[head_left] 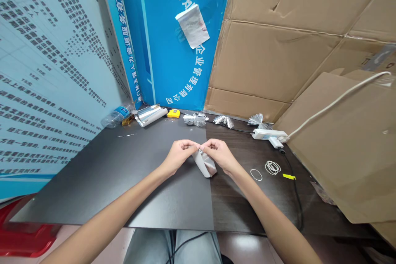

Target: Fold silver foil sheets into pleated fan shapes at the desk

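Observation:
My left hand (181, 154) and my right hand (219, 153) meet over the middle of the table, thumbs and fingertips pinched together. Both grip the top end of a folded foil sheet (204, 163), white on one face and silvery on the other. Its loose lower part hangs or rests between the hands, close to the tabletop; whether it touches I cannot tell. The fingertips hide the exact point of the grip. To the right of my right hand lie a single white rubber band (256, 174) and a small heap of white rubber bands (272, 168).
Fringed silver bundles (194, 120) lie along the back, near a yellow tape measure (173, 113), a foil roll (151, 115) and a plastic bottle (116, 116). A white power strip (269, 134) with cables sits at the right. Cardboard (278, 49) walls the right side.

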`<state>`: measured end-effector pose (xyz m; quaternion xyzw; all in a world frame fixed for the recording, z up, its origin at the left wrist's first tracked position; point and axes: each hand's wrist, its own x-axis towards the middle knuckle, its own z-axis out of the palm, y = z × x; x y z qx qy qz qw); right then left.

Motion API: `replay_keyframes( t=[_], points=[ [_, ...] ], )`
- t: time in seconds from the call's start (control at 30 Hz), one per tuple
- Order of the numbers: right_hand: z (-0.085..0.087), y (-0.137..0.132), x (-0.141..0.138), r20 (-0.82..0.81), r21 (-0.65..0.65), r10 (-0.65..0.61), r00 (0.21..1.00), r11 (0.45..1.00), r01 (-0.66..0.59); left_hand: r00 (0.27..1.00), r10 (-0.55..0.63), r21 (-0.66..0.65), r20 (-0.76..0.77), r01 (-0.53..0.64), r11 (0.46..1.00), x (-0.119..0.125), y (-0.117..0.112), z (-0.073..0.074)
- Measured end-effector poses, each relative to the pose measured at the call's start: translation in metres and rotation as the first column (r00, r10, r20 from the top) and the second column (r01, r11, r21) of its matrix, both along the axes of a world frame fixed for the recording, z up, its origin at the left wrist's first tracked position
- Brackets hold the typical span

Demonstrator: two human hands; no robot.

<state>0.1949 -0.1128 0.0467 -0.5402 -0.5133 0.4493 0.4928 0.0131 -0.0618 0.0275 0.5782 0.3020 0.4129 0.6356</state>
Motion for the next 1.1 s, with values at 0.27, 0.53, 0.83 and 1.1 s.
replay_keyframes(
  t=[0.27, 0.53, 0.83, 1.1],
  points=[
    [0.0047, -0.0010, 0.0026, -0.069, -0.005, 0.010, 0.998, 1.000, -0.011, 0.993, -0.115, 0.029, 0.011, 0.115, 0.993, -0.0032, 0.0035, 0.0021],
    [0.0013, 0.0004, 0.0023, -0.010, 0.042, 0.042, 0.999, 0.998, -0.041, 0.996, -0.071, 0.128, -0.061, 0.078, 0.989, -0.0056, 0.0071, 0.0031],
    [-0.0043, 0.0023, 0.0005, 0.054, 0.091, 0.032, 0.998, 0.995, -0.037, 0.999, 0.001, 0.161, -0.054, 0.007, 0.987, -0.0030, 0.0072, -0.0042],
    [0.0051, -0.0025, 0.0030, -0.041, -0.021, 0.058, 0.998, 0.998, -0.059, 0.998, 0.049, 0.146, -0.035, -0.043, 0.988, -0.0034, 0.0090, -0.0051]
  ],
)
